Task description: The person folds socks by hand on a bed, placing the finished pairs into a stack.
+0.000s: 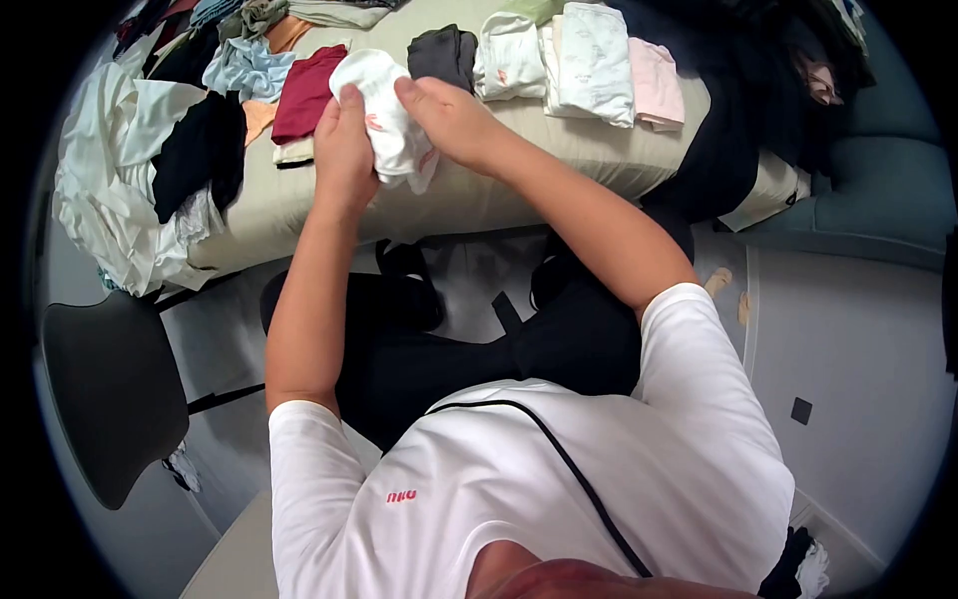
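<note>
Over the near edge of the bed I hold a folded white garment [387, 118] with a pink print. My left hand [344, 150] grips its left side, thumb on top. My right hand [451, 120] pinches its upper right edge, the thumb pressed on the cloth. The lower end of the garment hangs loosely below the fingers. Just left of it lies a folded dark red garment [304, 95]. Behind my right hand is a folded dark grey garment [442, 55]. To the right sits a folded white garment with an orange print [511, 60].
Folded white patterned clothing [596, 65] and a folded pink garment [656, 85] lie farther right on the bed [499, 205]. Loose clothes [120, 150] heap at the left. A dark chair [110, 389] stands left, a blue-green sofa [878, 190] right.
</note>
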`<state>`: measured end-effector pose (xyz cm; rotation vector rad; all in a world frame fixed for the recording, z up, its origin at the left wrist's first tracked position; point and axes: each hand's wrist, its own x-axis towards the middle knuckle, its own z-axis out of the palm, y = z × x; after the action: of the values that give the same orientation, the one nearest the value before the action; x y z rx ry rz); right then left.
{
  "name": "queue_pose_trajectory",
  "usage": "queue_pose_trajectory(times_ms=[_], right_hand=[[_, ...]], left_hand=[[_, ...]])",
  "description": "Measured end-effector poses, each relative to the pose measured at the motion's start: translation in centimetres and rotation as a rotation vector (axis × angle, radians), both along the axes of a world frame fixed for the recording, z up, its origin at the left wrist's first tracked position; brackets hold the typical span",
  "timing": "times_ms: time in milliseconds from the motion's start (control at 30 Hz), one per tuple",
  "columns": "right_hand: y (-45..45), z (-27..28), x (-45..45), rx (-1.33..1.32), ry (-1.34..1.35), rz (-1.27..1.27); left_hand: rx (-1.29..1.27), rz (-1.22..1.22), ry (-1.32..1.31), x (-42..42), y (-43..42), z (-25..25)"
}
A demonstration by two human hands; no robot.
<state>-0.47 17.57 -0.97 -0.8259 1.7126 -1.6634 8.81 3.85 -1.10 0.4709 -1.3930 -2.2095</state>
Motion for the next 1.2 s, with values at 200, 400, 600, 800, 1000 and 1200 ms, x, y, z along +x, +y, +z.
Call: queue_pose_trajectory(times_ms=[200, 400, 600, 800, 1000, 1200], right_hand=[[1.2, 1.5, 0.0, 0.032, -0.199, 0.317], [0.5, 0.5, 0.2, 0.192, 0.463, 0.048], [0.7, 0.8, 0.0, 0.267, 0.464, -0.002], [1.8, -0.6, -1.2, 0.390, 0.628, 0.019], [2.2, 0.4, 1.2, 0.540, 1.318, -0.032], [2.2, -4.1, 4.2, 0.317, 1.524, 0.081]], left_hand=[[0.102, -0.005, -0.041, 0.3, -1.8, 0.7], [0.140, 0.039, -0.108, 0.2, -2.1, 0.6], [-0.042, -0.050, -0.193, 0.6, -2.2, -2.1], [-0.165, -0.049, -0.576, 0.9, -3.2, -2.0], [-0.331, -0.142, -0.706, 1.3, -4.7, -1.7], [-0.273, 0.005, -0.618, -0.2, -4.4, -1.1]])
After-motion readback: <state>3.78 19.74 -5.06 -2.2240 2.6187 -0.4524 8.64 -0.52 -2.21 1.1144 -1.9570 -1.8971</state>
